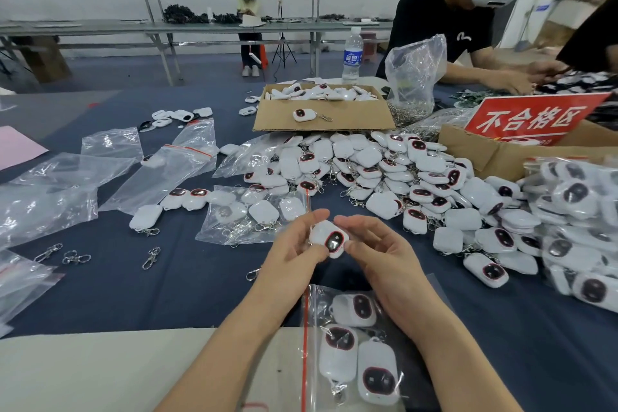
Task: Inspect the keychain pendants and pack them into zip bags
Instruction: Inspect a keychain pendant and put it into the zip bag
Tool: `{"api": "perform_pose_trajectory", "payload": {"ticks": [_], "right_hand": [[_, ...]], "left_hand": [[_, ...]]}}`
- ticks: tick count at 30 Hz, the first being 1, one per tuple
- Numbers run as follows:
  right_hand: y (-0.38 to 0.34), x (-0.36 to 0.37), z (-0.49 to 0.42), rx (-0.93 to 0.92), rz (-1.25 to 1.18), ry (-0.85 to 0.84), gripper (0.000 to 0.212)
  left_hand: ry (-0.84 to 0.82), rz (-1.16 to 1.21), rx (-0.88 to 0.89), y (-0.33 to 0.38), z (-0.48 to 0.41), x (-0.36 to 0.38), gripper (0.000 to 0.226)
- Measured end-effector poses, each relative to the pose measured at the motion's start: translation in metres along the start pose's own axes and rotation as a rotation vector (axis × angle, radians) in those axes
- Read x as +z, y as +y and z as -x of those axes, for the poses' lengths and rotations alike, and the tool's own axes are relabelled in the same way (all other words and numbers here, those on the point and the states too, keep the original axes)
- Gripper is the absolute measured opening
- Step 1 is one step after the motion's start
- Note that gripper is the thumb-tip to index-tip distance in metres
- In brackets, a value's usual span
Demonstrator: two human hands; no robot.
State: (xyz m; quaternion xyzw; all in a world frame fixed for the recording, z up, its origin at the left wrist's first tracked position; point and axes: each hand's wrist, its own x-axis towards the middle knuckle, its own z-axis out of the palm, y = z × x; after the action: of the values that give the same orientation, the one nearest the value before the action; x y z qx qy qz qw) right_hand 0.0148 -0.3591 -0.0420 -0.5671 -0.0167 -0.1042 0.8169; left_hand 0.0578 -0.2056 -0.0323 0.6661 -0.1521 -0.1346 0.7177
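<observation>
Head camera looks forward-down, close above table (174,281).

Both hands (294,247) (378,244) pinching white pendant (329,239), filled zip bag (354,344) below

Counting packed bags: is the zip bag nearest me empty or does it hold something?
Not empty: three pendants show through the zip bag and its clear plastic.

glossy white plastic pendant (329,238), clear crinkled plastic zip bag (351,344), matt navy tablecloth (167,284), brown cardboard box (322,117)
</observation>
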Motion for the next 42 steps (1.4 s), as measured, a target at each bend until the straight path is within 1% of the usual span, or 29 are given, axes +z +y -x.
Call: {"api": "perform_pose_trajectory", "payload": {"ticks": [4,9,11,14,15,17,18,19,21,23,26,28,30,32,35,36,38,39,41,42], "right_hand": [[0.001,-0.001,0.001,-0.043,0.07,-0.008,0.036],[-0.004,0.004,0.005,-0.134,0.3,0.102,0.026],[-0.006,0.009,0.008,-0.145,0.411,0.132,0.028],[-0.01,0.016,0.013,-0.174,0.662,0.13,0.036],[-0.011,0.017,0.014,-0.196,0.764,0.098,0.036],[-0.014,0.02,0.014,-0.196,0.931,-0.042,0.027],[-0.015,0.022,0.015,-0.138,0.979,-0.127,0.021],[-0.015,0.024,0.016,-0.063,1.022,-0.2,0.021],[-0.015,0.026,0.017,0.031,1.103,-0.284,0.029],[-0.017,0.027,0.018,0.055,1.115,-0.313,0.028],[-0.021,0.025,0.02,0.08,1.062,-0.327,0.024],[-0.023,0.024,0.023,0.064,0.979,-0.285,0.023],[-0.024,0.025,0.025,0.04,0.876,-0.225,0.026],[-0.026,0.026,0.026,0.019,0.814,-0.178,0.029],[-0.029,0.026,0.026,0.015,0.78,-0.137,0.029],[-0.029,0.026,0.026,0.016,0.775,-0.131,0.028],[-0.028,0.027,0.026,0.018,0.773,-0.129,0.025],[-0.028,0.027,0.026,0.022,0.769,-0.132,0.024],[-0.028,0.029,0.026,0.032,0.769,-0.155,0.024],[-0.028,0.03,0.026,0.036,0.782,-0.17,0.023]], "left_hand": [[0.051,0.042,-0.011,-0.001,-0.003,0.0,0.038],[0.113,0.089,-0.007,0.009,0.006,-0.004,0.033],[0.173,0.015,0.019,0.016,0.017,-0.011,0.031],[0.245,-0.163,0.029,0.024,0.045,-0.029,0.026],[0.255,-0.199,0.011,0.025,0.057,-0.035,0.024],[0.265,-0.201,-0.061,0.025,0.081,-0.043,0.021],[0.259,-0.187,-0.105,0.025,0.091,-0.044,0.02],[0.245,-0.181,-0.148,0.025,0.1,-0.043,0.019],[0.204,-0.167,-0.219,0.025,0.109,-0.04,0.02],[0.155,-0.147,-0.247,0.026,0.111,-0.036,0.023],[0.108,-0.149,-0.234,0.026,0.108,-0.027,0.024],[0.096,-0.117,-0.237,0.025,0.106,-0.019,0.02],[0.102,-0.03,-0.254,0.024,0.103,-0.01,0.015],[0.082,-0.029,-0.25,0.025,0.102,-0.002,0.006],[-0.029,-0.205,-0.213,0.032,0.105,0.004,0.034],[-0.067,-0.273,-0.198,0.036,0.107,0.004,0.04],[-0.113,-0.383,-0.164,0.039,0.109,0.001,0.042],[-0.123,-0.382,-0.157,0.04,0.11,-0.001,0.038],[-0.119,-0.231,-0.203,0.039,0.11,-0.005,0.026],[-0.124,-0.156,-0.236,0.035,0.108,-0.008,0.027]]}}
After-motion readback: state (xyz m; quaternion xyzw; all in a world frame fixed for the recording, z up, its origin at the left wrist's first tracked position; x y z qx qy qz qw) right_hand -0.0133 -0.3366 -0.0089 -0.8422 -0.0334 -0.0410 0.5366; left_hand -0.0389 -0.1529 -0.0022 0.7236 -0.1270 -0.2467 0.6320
